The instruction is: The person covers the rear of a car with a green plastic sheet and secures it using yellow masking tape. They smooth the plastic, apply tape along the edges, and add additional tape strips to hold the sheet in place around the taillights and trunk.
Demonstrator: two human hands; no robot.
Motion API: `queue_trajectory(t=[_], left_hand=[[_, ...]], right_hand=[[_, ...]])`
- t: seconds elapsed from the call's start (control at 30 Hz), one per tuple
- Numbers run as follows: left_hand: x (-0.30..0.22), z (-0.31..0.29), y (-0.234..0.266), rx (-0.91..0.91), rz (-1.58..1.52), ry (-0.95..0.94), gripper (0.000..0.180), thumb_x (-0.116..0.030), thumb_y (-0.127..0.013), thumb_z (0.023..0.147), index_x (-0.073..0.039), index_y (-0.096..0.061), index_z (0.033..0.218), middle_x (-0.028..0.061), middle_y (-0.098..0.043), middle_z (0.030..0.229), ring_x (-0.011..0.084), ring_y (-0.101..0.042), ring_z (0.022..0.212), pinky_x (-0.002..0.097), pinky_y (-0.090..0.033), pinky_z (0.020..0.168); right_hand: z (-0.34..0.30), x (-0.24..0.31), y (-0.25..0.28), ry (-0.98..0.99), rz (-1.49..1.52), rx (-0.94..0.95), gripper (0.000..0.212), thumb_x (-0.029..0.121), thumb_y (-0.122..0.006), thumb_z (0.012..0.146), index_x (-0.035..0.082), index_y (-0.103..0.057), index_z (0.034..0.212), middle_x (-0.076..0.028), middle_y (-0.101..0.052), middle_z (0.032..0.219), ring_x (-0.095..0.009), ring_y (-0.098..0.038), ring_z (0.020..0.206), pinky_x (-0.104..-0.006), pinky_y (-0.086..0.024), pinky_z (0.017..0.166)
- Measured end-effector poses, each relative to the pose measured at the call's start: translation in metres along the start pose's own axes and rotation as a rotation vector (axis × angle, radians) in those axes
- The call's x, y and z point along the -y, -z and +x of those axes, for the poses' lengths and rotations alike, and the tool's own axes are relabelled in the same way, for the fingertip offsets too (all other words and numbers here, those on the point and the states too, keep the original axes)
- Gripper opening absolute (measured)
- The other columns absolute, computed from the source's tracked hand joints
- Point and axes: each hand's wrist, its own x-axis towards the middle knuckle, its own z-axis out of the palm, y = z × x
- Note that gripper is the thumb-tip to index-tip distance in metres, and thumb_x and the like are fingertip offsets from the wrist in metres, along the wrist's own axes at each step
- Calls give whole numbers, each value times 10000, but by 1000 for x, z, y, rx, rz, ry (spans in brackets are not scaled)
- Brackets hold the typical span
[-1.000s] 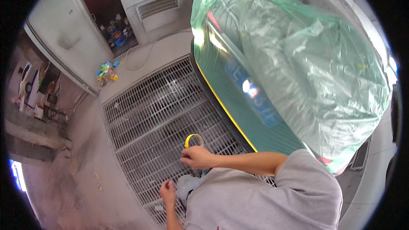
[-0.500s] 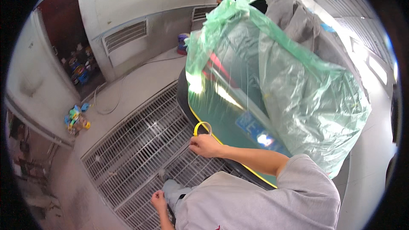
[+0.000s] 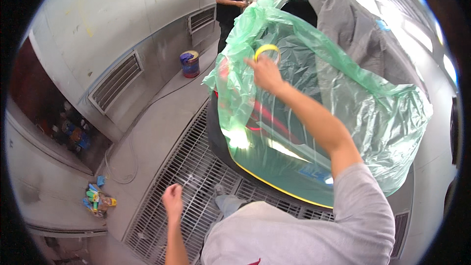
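My right hand [image 3: 267, 74] grips a roll of yellow masking tape [image 3: 268, 48] and reaches over the green plastic film, one finger pointing forward. Translucent green film [image 3: 363, 118] drapes over the end of a car, whose red lamp [image 3: 270, 115] and blue plate [image 3: 316, 172] show through. A strip of yellow tape [image 3: 274, 185] runs along the film's lower edge, above the dark bumper [image 3: 221, 149]. My left hand [image 3: 172, 199] is raised over the floor grating, apart from the car, its fingers curled closed with nothing visible in them.
A co-worker in black [image 3: 228, 2] stands beyond the car, holding a metallic item. Grey cloth [image 3: 338, 29] covers the car's far part. Floor grating [image 3: 184, 181] lies beneath me. A bucket [image 3: 190, 65], a hose [image 3: 147, 103] and a litter pile [image 3: 98, 200] are at the left.
My right hand has moved up and away from the bumper edge with the tape roll, over the film. My left hand has risen. The view has shifted, showing more of the co-worker.
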Motion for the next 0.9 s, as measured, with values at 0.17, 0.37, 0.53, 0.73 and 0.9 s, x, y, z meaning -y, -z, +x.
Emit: queue_trajectory(t=[0.17, 0.37, 0.53, 0.73, 0.9], left_hand=[[-49, 48, -66, 242, -29, -37, 291, -211, -692, 997, 28, -711, 1161, 89, -762, 984, 138, -695, 896, 299, -555, 812], [-112, 103, -98, 532, 58, -108, 363, -219, -716, 985, 39, -685, 1237, 166, -760, 1159, 219, -723, 1111, 345, -557, 950], [-140, 163, -121, 573, 80, -451, 346, -194, -725, 949, 35, -672, 1203, 178, -746, 1071, 318, -717, 1020, 405, -556, 921], [-180, 214, -155, 776, -40, -726, 698, -198, -768, 877, 68, -449, 1438, 291, -521, 1407, 461, -543, 1269, 500, -439, 1081], [-197, 218, -171, 973, -168, -893, 905, -204, -836, 817, 75, -329, 1514, 310, -420, 1516, 474, -487, 1340, 512, -422, 1112]], right_hand=[[105, -42, -51, 253, -264, -181, 579, 47, -598, 859, 230, -615, 1408, -160, -603, 1214, -342, -566, 1190, -463, -480, 986], [166, -52, -26, 393, -514, 426, 118, 141, -689, 759, 94, -711, 865, -135, -612, 1274, -305, -557, 1221, -409, -486, 968], [122, -33, 91, 182, -9, 386, 195, 49, -679, 751, 16, -634, 938, -167, -624, 1294, -395, -528, 1267, -493, -423, 1071], [77, 25, 233, -185, 353, 264, 191, 26, -603, 906, 13, -679, 1081, -150, -662, 1190, -257, -600, 1126, -412, -482, 970], [38, 72, 323, -440, 115, -382, 534, 219, -367, 1042, -189, -521, 1350, -323, -504, 1456, -408, -520, 1334, -455, -362, 1184]])
